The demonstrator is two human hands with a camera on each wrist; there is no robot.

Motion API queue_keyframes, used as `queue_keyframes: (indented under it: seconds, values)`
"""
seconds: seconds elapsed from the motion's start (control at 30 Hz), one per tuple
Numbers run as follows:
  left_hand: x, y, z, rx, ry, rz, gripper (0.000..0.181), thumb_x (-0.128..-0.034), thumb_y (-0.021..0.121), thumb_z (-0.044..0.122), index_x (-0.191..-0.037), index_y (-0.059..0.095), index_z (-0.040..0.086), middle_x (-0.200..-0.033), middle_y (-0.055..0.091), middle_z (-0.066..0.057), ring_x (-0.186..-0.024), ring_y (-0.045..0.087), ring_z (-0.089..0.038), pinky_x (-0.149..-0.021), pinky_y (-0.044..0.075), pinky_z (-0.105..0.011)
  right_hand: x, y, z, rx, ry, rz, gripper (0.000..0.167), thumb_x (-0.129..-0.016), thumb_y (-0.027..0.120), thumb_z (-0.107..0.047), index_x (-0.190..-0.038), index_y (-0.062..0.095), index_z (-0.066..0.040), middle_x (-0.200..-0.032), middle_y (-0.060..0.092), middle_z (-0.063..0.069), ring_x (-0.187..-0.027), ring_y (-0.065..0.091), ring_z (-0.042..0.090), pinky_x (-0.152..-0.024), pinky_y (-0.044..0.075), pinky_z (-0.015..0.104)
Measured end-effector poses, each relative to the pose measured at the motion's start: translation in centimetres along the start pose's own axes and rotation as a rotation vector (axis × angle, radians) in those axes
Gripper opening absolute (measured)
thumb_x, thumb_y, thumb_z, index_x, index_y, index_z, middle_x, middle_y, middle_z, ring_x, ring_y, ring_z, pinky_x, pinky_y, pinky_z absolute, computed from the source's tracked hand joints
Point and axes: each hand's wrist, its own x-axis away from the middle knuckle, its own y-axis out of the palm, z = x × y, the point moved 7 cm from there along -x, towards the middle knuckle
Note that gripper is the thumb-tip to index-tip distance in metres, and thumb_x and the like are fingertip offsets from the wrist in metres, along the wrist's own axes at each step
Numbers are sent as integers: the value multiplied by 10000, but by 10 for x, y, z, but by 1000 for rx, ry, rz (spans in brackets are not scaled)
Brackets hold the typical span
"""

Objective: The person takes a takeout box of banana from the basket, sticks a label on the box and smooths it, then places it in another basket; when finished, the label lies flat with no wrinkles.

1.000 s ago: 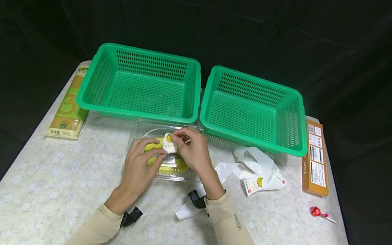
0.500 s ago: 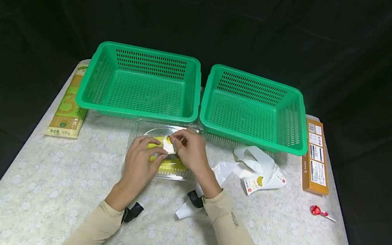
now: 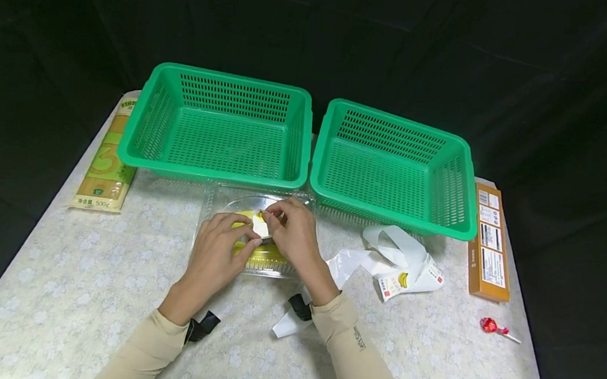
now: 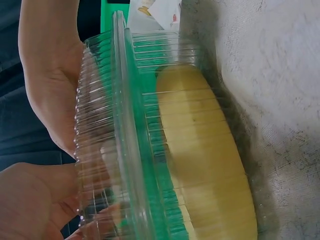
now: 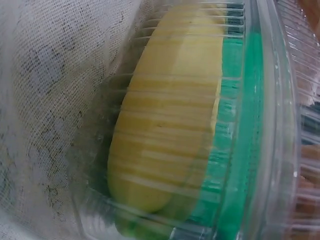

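A clear plastic clamshell box (image 3: 218, 191) lies on the table in front of the left basket. Inside it is a long yellow fruit (image 4: 200, 145), which has a green end in the right wrist view; its kind is unclear. Over the lid is a small white label (image 3: 260, 226) with a banana print. My left hand (image 3: 217, 249) pinches its lower edge between thumb and forefinger. With bent fingers my right hand (image 3: 295, 232) pinches the upper right corner. Fingers cover part of the label, so how much of it touches the lid is unclear.
Two green baskets (image 3: 212, 175) (image 3: 388, 215) stand behind the box. A noodle packet (image 3: 104, 166) lies at the left. To the right are a curled label strip (image 3: 409, 277), an orange box (image 3: 492, 248) and a red lollipop (image 3: 489, 326).
The label appears lower and flatter over the lid, and less of its print shows. Both hands have shifted only slightly and remain at its edges.
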Motion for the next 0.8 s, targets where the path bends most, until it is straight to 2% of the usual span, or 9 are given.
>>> queue_keyframes:
  seconds: [0.23, 0.53, 0.8]
  values:
    - [-1, 0, 0, -11, 4, 26, 98, -895, 758, 227, -867, 783, 136, -1118, 733, -73, -1141, 611, -300, -963, 445, -488, -2, 0, 0, 17, 7, -3, 103, -912, 742, -181, -896, 769, -82, -840, 676, 51, -697, 566, 162, -637, 449, 264]
    - [-1, 2, -2, -38, -24, -5, 137, -929, 720, 260, -890, 752, 133, -1113, 716, -67, -1151, 595, -307, -979, 425, -497, -9, 1, 0, 78, 32, 13, 142, -885, 773, -202, -823, 740, -79, -813, 664, 61, -661, 563, 165, -614, 427, 271]
    - [-2, 2, -1, -36, -27, 6, 125, -923, 723, 252, -882, 752, 138, -1097, 719, -64, -1142, 602, -308, -949, 426, -477, -16, -1, 0, 125, 53, 10, 135, -890, 768, -199, -832, 723, -85, -833, 676, 64, -674, 595, 178, -618, 430, 287]
